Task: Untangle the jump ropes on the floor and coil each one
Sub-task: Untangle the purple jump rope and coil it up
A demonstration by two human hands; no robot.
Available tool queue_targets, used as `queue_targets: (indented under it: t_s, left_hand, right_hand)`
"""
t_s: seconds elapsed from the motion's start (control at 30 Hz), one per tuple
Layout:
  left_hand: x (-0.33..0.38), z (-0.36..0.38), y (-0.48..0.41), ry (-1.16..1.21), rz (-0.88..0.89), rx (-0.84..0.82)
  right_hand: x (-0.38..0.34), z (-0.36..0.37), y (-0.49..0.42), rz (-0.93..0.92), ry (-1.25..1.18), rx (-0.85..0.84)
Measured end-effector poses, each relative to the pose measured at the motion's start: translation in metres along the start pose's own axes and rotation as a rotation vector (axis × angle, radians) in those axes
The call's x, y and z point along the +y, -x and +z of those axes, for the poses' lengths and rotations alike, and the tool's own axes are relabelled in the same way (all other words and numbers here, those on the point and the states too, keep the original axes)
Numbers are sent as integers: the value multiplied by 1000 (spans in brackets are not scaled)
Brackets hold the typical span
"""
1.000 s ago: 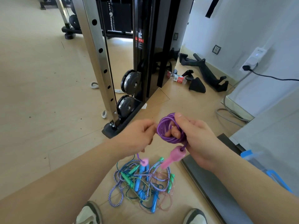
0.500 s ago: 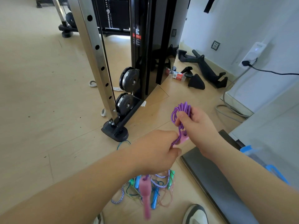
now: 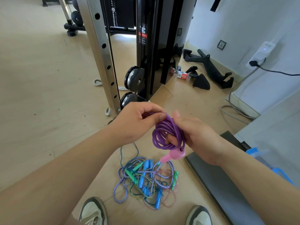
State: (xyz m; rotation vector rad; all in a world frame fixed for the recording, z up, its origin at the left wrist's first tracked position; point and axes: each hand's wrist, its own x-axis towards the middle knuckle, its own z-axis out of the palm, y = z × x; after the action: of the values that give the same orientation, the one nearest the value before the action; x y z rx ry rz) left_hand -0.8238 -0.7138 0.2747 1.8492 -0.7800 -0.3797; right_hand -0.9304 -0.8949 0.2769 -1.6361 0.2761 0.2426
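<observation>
Lying on the floor (image 3: pixel 40 111) between the person's shoes (image 3: pixel 93 211), a tangle of jump ropes (image 3: pixel 146 179) sits nearest. Above it the right hand (image 3: pixel 199 137) has its grip curled through a purple rope coil (image 3: pixel 167 132), with a pink handle (image 3: pixel 172 155) dangling below. The left hand (image 3: pixel 138 122) pinches the coil's top strands in a closed grip. Beyond stands a steel rack (image 3: pixel 100 51).

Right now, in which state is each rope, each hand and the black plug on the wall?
purple rope, coiled in loops, held up in the air.
pink handle, hangs under the coil.
left hand, pinches the top of the coil.
right hand, grips the coil, a finger through the loops.
rope pile, tangled, not coiled.
black plug, plugged in.
</observation>
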Motion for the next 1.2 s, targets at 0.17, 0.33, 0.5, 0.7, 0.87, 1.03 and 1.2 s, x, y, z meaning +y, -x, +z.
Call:
queue_targets:
  t_s: [0.17, 0.33, 0.5, 0.7, 0.87, 1.03, 1.2]
  left_hand:
    - [3, -1, 4, 81, -225, -184]
    - [5, 0, 7, 224, -162, -318]
    - [9, -1, 5, 127, -137, -365]
    - [8, 10, 3, -23, -130, -287]
    - [10, 12, 4, 71, -150, -244]
    - [1, -2, 17, 40, -247, -395]
    - [6, -13, 20, -440, -128, -253]
  right_hand:
    - [3, -1, -1, -90, -35, -6]
    - [-2, -8, 3, -89, -46, -18]
    - [-2, -14, 5, -40, -93, 15]
    - [-8, -10, 6, -19, 266, 202]
    - [-11, -9, 11, -139, 474, 295]
    - [-14, -15, 23, -173, 586, 331]
    - [-31, -17, 42, -153, 467, 282]
